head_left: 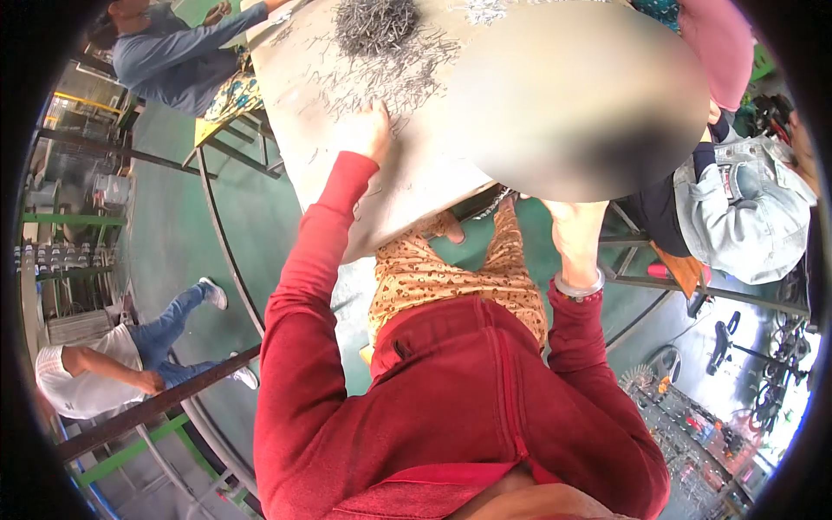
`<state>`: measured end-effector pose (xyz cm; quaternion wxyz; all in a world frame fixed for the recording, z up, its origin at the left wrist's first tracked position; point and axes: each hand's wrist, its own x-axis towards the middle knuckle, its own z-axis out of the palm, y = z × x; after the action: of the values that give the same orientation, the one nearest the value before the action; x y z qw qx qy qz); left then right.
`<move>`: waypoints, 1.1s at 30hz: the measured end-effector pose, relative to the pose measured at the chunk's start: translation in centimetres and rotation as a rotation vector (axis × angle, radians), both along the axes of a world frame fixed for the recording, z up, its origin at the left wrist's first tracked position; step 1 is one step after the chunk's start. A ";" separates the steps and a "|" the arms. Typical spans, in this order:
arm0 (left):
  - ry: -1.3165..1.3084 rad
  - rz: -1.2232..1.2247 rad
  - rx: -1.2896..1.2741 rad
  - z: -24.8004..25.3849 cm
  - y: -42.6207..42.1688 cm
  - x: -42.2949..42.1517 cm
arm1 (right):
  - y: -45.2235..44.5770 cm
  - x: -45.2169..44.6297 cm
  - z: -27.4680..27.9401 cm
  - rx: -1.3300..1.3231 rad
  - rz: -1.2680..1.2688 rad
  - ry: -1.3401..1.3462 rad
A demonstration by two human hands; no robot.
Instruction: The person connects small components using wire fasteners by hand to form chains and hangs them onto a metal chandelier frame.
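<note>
My left hand rests on the pale tabletop, at the near edge of a spread of thin grey nail-like pieces. Its fingers are curled together, and bright light washes out whatever they may hold. Beyond them rises a dense heap of the same pieces. My right hand, with a pale bangle at the wrist, is by the table's near right side. A large blurred patch covers its fingers, so I cannot see what it holds or touches.
A person in a blue-grey top sits at the table's left side. On the right are a pink sleeve and a person in a light denim jacket. Someone in a white shirt is at lower left, beyond a metal rail.
</note>
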<state>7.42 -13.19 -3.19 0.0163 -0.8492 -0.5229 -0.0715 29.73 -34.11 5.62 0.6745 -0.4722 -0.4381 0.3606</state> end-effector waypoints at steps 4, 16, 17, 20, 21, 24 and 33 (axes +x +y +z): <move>-0.407 -0.125 -0.122 -0.2 1.3 -1.2 | -0.1 0.2 -0.4 0.011 0.004 0.012; -1.177 -0.502 -0.165 7.5 -15.7 8.1 | -1.5 -1.0 -2.2 -0.027 -0.066 0.034; -1.132 -0.499 -0.111 7.7 -15.9 8.1 | -1.5 -1.0 -2.1 -0.016 -0.064 0.030; -1.095 -0.492 -0.115 7.8 -16.3 8.2 | -1.7 -1.2 -2.1 0.025 -0.066 0.027; -1.101 -0.486 -0.108 7.7 -16.3 8.4 | -1.6 -1.2 -2.3 0.043 -0.062 0.030; -1.151 -0.455 -0.107 7.0 -16.3 8.8 | -1.5 -1.1 -2.6 0.054 -0.051 -0.003; -1.223 -0.331 -0.349 7.0 -16.5 9.2 | 5.7 3.2 -1.7 -0.107 -0.184 -0.330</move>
<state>16.66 -29.72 3.78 -0.4332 -0.7148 -0.3043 -0.4570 32.94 -28.45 3.91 0.5977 -0.5981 -0.4780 0.2378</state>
